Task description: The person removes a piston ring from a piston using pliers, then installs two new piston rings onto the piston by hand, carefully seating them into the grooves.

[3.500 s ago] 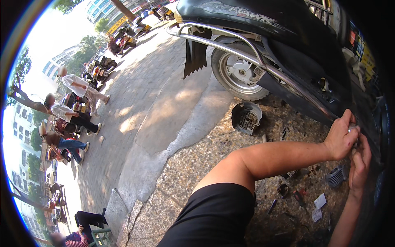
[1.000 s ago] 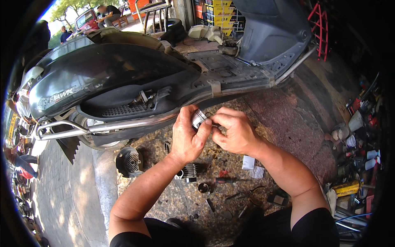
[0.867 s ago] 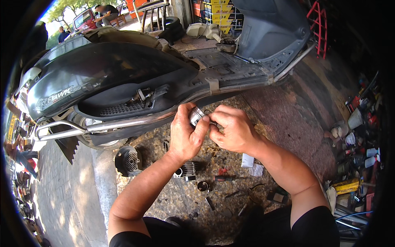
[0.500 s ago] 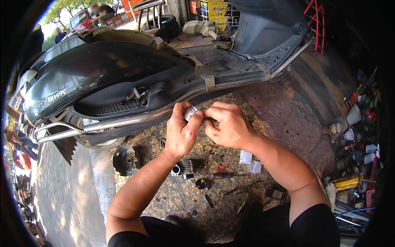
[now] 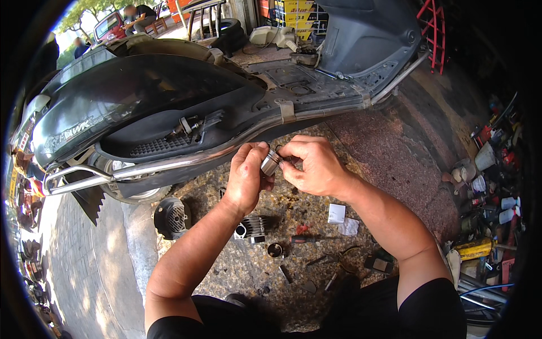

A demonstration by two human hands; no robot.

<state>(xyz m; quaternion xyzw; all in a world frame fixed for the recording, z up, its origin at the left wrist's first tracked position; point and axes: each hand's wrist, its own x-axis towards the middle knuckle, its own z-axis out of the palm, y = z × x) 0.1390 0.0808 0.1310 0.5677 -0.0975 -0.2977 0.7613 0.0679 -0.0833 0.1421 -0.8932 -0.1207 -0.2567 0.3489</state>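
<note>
In front of the scooter, my left hand grips a small silver piston with grooves at one end. My right hand is closed in a pinch at that grooved end, on what looks like a thin piston ring; the fingertips partly cover it. Below the hands, a finned engine cylinder lies on the stained ground. To its left is a black slotted cover. A round, dark-rimmed part and a screwdriver lie nearer to me.
A dark scooter with a chrome side rail stands across the far side. White packaging and crumpled clear plastic lie right of the cylinder. Tools and parts, including a yellow object, crowd the right edge. People sit far back left.
My left hand has turned the piston, so more of its silver side shows. My right hand has shifted slightly up and left, still pinching at the grooved end.
</note>
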